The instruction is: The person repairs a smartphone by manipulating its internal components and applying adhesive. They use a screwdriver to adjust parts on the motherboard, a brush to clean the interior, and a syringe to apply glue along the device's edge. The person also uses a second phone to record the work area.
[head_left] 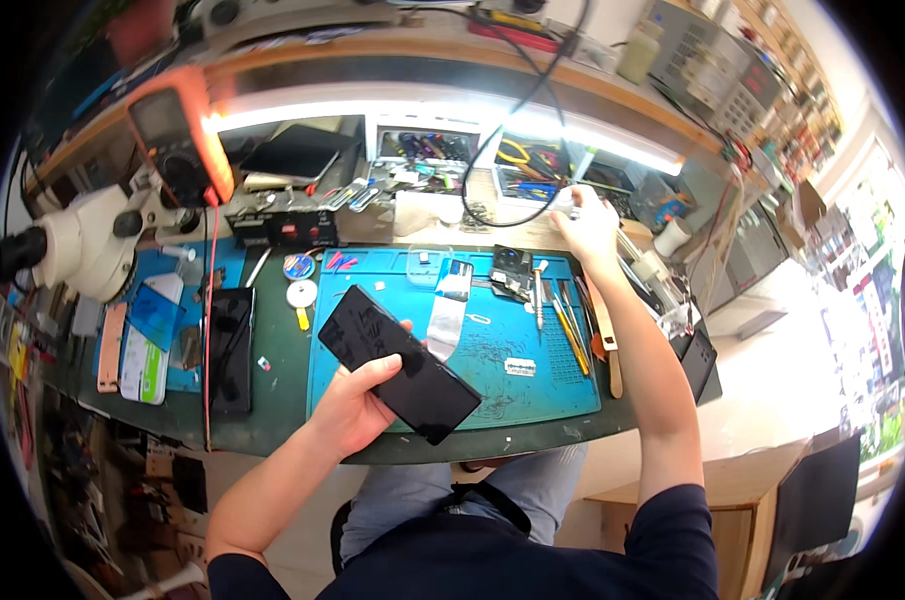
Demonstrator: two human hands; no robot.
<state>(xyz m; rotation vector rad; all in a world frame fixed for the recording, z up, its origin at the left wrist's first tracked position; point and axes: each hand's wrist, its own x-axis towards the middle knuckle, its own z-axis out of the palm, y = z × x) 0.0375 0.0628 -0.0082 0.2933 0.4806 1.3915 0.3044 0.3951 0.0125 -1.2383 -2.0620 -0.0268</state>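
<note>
My left hand (357,405) is wrapped round a black smartphone (400,365), tilted over the near part of the blue work mat (562,385). The phone's dark glass side is turned up. Beyond the phone, a silvery pouch (448,312) lies on the mat. My right hand (589,228) is stretched out to the back shelf, beside a tray with pliers (513,152). Its fingers are bent together at a small whitish thing (564,204), too unclear to name.
A microscope (77,240) and an orange multimeter (177,140) stand at the left. Another dark phone (231,350) lies left of the mat. A razor blade (520,367) and several slim tools (569,325) are on the mat. A black cable (465,185) hangs over the shelf.
</note>
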